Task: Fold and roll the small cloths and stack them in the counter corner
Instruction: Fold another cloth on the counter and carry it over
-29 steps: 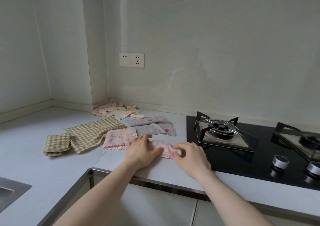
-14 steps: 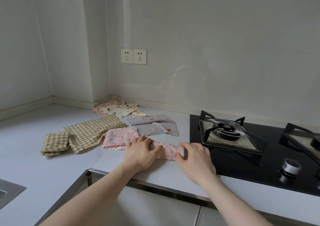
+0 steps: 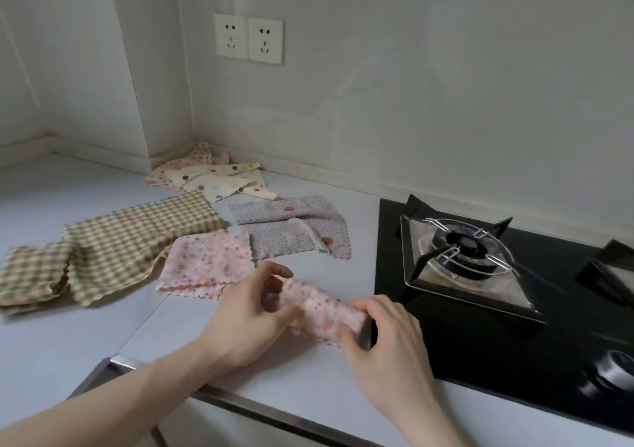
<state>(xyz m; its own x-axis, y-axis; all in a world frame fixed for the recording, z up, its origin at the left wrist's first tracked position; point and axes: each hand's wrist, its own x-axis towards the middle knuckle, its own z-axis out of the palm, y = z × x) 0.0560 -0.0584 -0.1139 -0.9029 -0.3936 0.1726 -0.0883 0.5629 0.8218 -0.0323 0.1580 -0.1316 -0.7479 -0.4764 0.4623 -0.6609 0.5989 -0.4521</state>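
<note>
1. Holding the pink floral roll [image 3: 322, 309] at both ends, just above the near strip of the desk [image 3: 103, 336], close to the front edge; whether its underside touches the surface cannot be told.
2. Left hand [image 3: 254, 312] curled round the roll's left end, thumb and forefinger bent over it; right hand [image 3: 384, 340] pinching the right end, fingers [image 3: 360, 312] wrapped over the top. Neither hand spread wide; both closed on cloth.
3. Lying crosswise between the two hands, long axis running left to right and tipped slightly away on the left. Both hands equally near, one at each end.
4. Sitting just right of the roll: the black hob [image 3: 480, 343], its near burner grate [image 3: 463, 257] close beside the right hand.
5. Resting just beyond the left hand: a flat pink floral cloth [image 3: 206, 264], unrolled. Left of it, a green checked cloth [image 3: 130, 240], long and partly bunched; behind and to the right, a grey spotted cloth [image 3: 291, 227], rumpled.
6. Waiting farthest back, up and to the left of the hands: the counter corner [image 3: 192, 148], with a cream dotted cloth [image 3: 223, 179] lying over a pale pink one, both loose, not rolled.
7. Judging the coming move: a carry away and leftward over the flat cloths toward that corner, left hand leading, roll likely to loosen if either end slips.
</note>
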